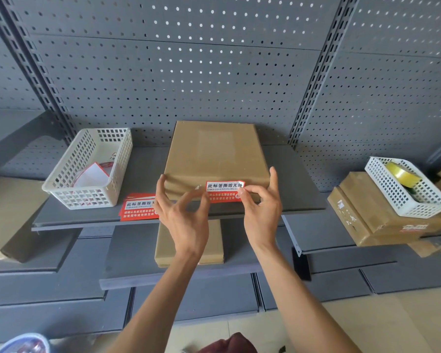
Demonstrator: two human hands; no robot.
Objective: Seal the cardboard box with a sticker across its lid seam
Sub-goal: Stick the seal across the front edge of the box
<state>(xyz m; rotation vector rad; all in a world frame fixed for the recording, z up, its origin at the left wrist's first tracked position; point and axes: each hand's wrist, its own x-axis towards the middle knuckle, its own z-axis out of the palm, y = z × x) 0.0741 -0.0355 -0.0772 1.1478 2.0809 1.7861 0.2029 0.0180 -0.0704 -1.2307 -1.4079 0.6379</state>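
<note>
Box (215,155) lies flat on a grey shelf (301,197) backed by pegboard (189,72). From left: a white basket (88,169), spare stickers (138,206), then the left hand (181,211), grip spread, at the box's front edge. The right hand (261,205) pinches the sticker (223,191) against that edge. Far right, another basket (405,193) holds tape (402,173).

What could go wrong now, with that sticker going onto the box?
The sticker looks only partly pressed onto the box; its top right corner seems lifted, so it might crease or sit crooked. The right hand pinches one end while the left hand is beside it, so it may stick to a finger.
</note>
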